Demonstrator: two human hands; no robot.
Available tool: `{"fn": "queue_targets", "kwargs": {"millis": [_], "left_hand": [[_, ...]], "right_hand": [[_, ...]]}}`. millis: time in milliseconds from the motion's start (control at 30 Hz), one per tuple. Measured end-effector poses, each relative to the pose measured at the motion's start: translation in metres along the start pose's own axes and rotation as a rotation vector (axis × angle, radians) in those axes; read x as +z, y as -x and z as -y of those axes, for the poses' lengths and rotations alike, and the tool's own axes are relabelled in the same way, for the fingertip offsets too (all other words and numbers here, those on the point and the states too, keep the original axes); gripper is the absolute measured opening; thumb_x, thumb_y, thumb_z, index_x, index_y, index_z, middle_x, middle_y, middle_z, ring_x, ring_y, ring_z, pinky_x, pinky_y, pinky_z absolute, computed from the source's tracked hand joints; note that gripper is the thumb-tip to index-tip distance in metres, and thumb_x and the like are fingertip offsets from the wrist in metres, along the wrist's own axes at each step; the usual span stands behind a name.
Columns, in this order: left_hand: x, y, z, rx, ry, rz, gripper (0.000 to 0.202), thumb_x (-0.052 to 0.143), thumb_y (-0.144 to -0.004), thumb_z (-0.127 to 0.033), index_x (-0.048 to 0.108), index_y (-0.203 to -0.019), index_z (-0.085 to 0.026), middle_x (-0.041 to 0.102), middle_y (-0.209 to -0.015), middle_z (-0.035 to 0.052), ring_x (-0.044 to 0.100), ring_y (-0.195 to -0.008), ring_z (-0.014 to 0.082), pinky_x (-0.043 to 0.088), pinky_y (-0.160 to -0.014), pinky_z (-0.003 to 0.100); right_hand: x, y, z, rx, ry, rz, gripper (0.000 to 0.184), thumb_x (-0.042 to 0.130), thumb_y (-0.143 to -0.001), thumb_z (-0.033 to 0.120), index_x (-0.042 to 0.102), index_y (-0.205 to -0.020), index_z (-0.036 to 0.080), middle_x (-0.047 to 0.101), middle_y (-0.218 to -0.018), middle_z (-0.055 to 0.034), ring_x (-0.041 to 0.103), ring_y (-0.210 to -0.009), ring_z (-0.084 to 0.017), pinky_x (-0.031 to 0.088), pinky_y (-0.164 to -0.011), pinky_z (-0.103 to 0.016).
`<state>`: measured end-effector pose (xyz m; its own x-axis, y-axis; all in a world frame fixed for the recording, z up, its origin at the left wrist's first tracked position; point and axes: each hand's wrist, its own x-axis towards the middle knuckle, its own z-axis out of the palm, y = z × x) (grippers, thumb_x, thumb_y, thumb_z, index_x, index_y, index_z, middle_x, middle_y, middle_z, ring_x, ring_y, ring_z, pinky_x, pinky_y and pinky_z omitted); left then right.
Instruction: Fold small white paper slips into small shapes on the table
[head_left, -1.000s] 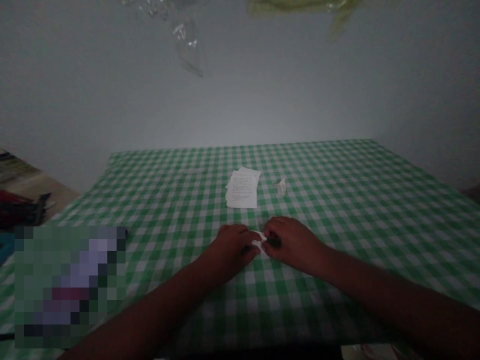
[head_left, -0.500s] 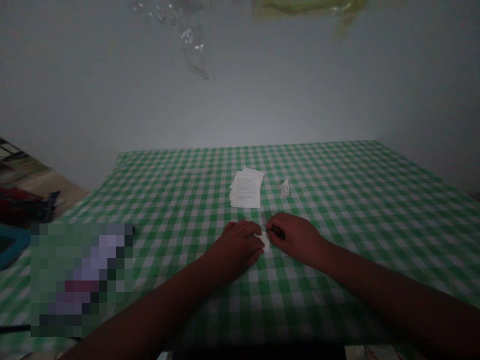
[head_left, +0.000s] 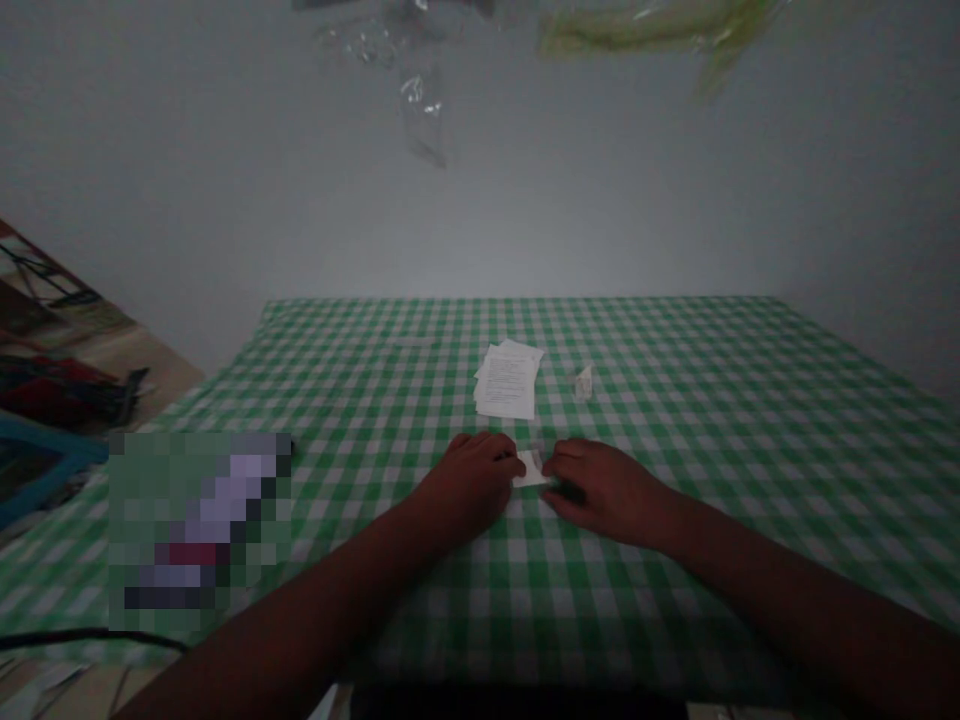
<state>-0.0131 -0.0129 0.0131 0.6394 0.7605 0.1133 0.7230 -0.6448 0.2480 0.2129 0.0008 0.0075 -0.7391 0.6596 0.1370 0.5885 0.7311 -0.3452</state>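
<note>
My left hand (head_left: 469, 485) and my right hand (head_left: 609, 492) rest close together on a green gingham tablecloth (head_left: 390, 410). Between them lies a small white paper slip (head_left: 531, 468), with my left fingertips pressed on its left edge. My right fingertips touch its right end. A small dark object (head_left: 571, 491) shows partly under my right fingers, and most of it is hidden. Beyond the hands lies a small stack of printed white sheets (head_left: 508, 380). To its right stands a little folded white paper piece (head_left: 583, 382).
A pixelated patch (head_left: 199, 530) covers something on the table's left. A black cable (head_left: 82, 635) runs along the lower left. Red and teal objects (head_left: 52, 430) lie beyond the table's left edge. Plastic sheets (head_left: 652, 30) hang above the pale wall.
The white slip now lies flatter and more sideways between my hands. My right hand has shifted slightly right, and the head view has turned, moving the whole scene rightward.
</note>
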Motion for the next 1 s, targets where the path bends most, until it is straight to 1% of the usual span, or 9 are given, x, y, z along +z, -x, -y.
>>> {"fn": "queue_targets", "kwargs": {"millis": [67,167,267,367,433,533,633,800,1000], "left_hand": [[0.000,0.001,0.000,0.006,0.038,-0.017,0.019,0.062,-0.085,-0.019,0.064,-0.104,-0.020,0.061,-0.111,0.0060,0.055,-0.105,0.0233,0.040,-0.092,0.041],[0.003,0.001,0.002,0.017,0.095,-0.037,0.023,0.069,-0.082,-0.027,0.063,-0.103,-0.020,0.061,-0.112,0.0069,0.055,-0.106,0.0246,0.041,-0.093,0.043],[0.006,0.000,0.006,0.036,0.141,-0.030,0.016,0.067,-0.085,-0.023,0.063,-0.100,-0.019,0.062,-0.111,0.0055,0.056,-0.106,0.0227,0.043,-0.094,0.041],[0.007,-0.003,0.010,0.081,0.173,-0.003,0.010,0.062,-0.088,-0.017,0.064,-0.097,-0.018,0.063,-0.109,0.0051,0.057,-0.105,0.0200,0.045,-0.094,0.037],[0.006,-0.005,0.012,0.099,0.186,0.013,0.010,0.060,-0.089,-0.015,0.064,-0.098,-0.017,0.063,-0.110,0.0058,0.057,-0.104,0.0190,0.047,-0.094,0.034],[0.003,-0.005,0.012,0.095,0.185,0.017,0.011,0.057,-0.091,-0.015,0.064,-0.099,-0.016,0.063,-0.111,0.0067,0.058,-0.103,0.0186,0.048,-0.094,0.034],[0.002,-0.006,0.012,0.088,0.183,0.012,0.013,0.053,-0.093,-0.014,0.064,-0.100,-0.016,0.063,-0.111,0.0074,0.058,-0.105,0.0188,0.048,-0.096,0.035],[0.003,-0.007,0.013,0.098,0.183,0.019,0.015,0.049,-0.094,-0.012,0.063,-0.098,-0.014,0.064,-0.106,0.0078,0.059,-0.100,0.0178,0.049,-0.093,0.033],[0.005,-0.007,0.018,0.104,0.204,0.023,0.019,0.050,-0.090,-0.008,0.060,-0.103,-0.015,0.061,-0.108,0.0074,0.057,-0.102,0.0179,0.048,-0.095,0.034]], "right_hand": [[0.000,0.001,-0.002,-0.031,-0.030,0.003,0.019,0.057,-0.091,0.030,0.066,-0.100,0.015,0.063,-0.093,-0.0080,0.059,-0.086,-0.020,0.048,-0.078,-0.034],[0.000,0.000,-0.007,-0.061,-0.060,-0.035,0.021,0.061,-0.089,0.029,0.066,-0.106,0.017,0.064,-0.097,-0.0086,0.058,-0.090,-0.021,0.048,-0.080,-0.035],[0.000,-0.001,-0.011,-0.106,-0.058,-0.093,0.025,0.063,-0.088,0.029,0.064,-0.111,0.018,0.063,-0.105,-0.0095,0.055,-0.100,-0.023,0.047,-0.087,-0.039],[0.000,-0.003,-0.014,-0.159,-0.069,-0.105,0.025,0.063,-0.089,0.030,0.064,-0.112,0.020,0.063,-0.109,-0.0085,0.055,-0.103,-0.022,0.044,-0.091,-0.041],[0.001,-0.003,-0.015,-0.181,-0.084,-0.100,0.022,0.062,-0.090,0.029,0.065,-0.111,0.020,0.065,-0.109,-0.0078,0.056,-0.103,-0.021,0.043,-0.093,-0.041],[0.002,-0.004,-0.014,-0.195,-0.094,-0.099,0.019,0.059,-0.093,0.028,0.066,-0.108,0.020,0.066,-0.106,-0.0076,0.058,-0.102,-0.021,0.043,-0.094,-0.042],[0.003,-0.005,-0.012,-0.196,-0.100,-0.103,0.017,0.057,-0.094,0.027,0.066,-0.107,0.020,0.067,-0.104,-0.0072,0.058,-0.100,-0.020,0.043,-0.093,-0.040],[0.002,-0.007,-0.009,-0.166,-0.106,-0.094,0.017,0.058,-0.093,0.027,0.066,-0.105,0.019,0.067,-0.101,-0.0069,0.058,-0.098,-0.020,0.043,-0.092,-0.038],[0.003,-0.010,-0.008,-0.104,-0.111,-0.123,0.018,0.053,-0.096,0.027,0.068,-0.100,0.018,0.067,-0.097,-0.0078,0.057,-0.095,-0.020,0.044,-0.087,-0.036]]}}
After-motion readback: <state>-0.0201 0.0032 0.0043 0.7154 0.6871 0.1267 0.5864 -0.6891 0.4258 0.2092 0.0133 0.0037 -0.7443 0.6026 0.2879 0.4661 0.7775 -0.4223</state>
